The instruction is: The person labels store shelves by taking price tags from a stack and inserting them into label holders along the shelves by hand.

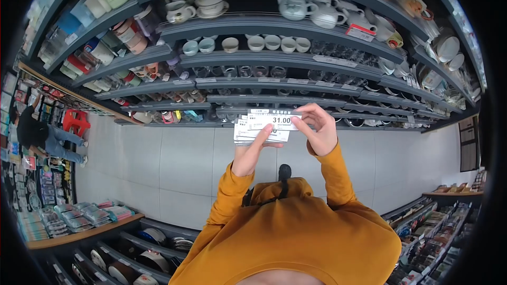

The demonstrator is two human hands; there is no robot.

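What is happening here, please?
A person in an orange top holds a stack of labels in the left hand. The right hand pinches one end of the top label, which reads 31.00. Ahead are shelves with teapots and cups. At far left, another person leans over.

Soft, even light brightens the pale floor [185, 163] mid-frame, while recesses between the shelves [237, 27] sink darker. Fisheye distortion bows the shelves into arcs; black vignetting swallows the corners. The label [264, 120] shows crisp large digits but mushy small print.
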